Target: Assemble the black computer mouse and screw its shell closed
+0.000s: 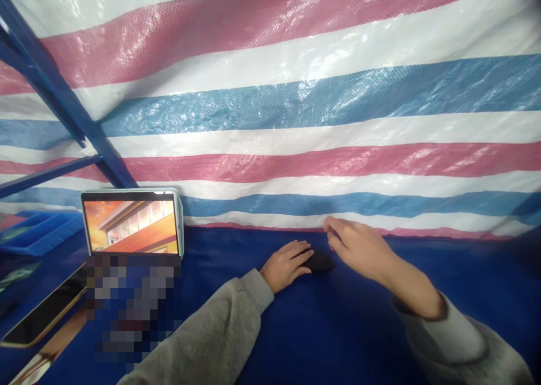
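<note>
Since the black, rounded, seemingly plastic object (322, 261) right of the pale-cased tablet (132, 226) looks light and firm, I'd hold its sides. My left hand (282, 268) touches it, fingers slightly apart; whether my right hand's (364, 252) curled fingers pinch anything, I can't tell.

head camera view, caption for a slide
Left hand on a dark object, right hand raised beside it, lit tablet left on a blue surface.

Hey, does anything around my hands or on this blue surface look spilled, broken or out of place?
Nothing clearly stands out. The tablet is propped up, the phone lies to its left, and the striped sheeting is only creased. The pixelated patch below the tablet hides whatever is there.
</note>
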`<state>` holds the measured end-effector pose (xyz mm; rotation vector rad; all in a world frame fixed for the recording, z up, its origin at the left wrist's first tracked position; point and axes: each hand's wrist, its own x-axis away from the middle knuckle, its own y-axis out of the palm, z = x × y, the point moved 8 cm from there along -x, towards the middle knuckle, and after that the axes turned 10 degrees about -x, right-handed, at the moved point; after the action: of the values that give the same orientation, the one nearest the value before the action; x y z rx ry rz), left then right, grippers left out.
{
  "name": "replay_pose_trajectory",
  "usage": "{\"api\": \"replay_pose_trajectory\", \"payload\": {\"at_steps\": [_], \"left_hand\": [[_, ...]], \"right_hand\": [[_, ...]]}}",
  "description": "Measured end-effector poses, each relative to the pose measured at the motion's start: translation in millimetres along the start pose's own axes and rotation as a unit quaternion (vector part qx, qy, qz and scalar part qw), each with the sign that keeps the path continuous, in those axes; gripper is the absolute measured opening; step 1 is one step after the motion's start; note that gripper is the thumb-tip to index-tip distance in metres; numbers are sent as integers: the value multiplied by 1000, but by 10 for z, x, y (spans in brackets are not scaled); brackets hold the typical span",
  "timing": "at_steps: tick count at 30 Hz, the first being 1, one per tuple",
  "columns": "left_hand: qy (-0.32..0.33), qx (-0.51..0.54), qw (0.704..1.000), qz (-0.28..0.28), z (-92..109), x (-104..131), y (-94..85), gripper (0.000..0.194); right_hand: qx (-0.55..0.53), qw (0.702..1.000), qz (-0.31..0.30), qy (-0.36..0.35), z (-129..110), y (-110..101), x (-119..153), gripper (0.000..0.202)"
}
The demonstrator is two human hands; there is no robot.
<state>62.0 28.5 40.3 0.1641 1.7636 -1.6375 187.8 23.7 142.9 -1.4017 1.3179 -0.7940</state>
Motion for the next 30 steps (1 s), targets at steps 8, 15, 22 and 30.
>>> {"api": "replay_pose_trajectory", "payload": {"at_steps": [8, 15, 22, 30], "left_hand": [[1, 1, 1000, 2, 7, -6, -20, 45], [-1, -4, 1000, -4, 4, -8, -5, 46], [4, -4, 1000, -3, 15, -16, -12, 46], [1, 0, 1000, -4, 11, -11, -8, 45]], "right_hand": [[-15, 1000, 3, -25, -39, 6, 6, 23], [-7, 1000, 3, -31, -49, -7, 19, 21], [15, 999, -8, -36, -61, 14, 3, 22], [7, 999, -13, -37, -42, 43, -5, 24]]}}
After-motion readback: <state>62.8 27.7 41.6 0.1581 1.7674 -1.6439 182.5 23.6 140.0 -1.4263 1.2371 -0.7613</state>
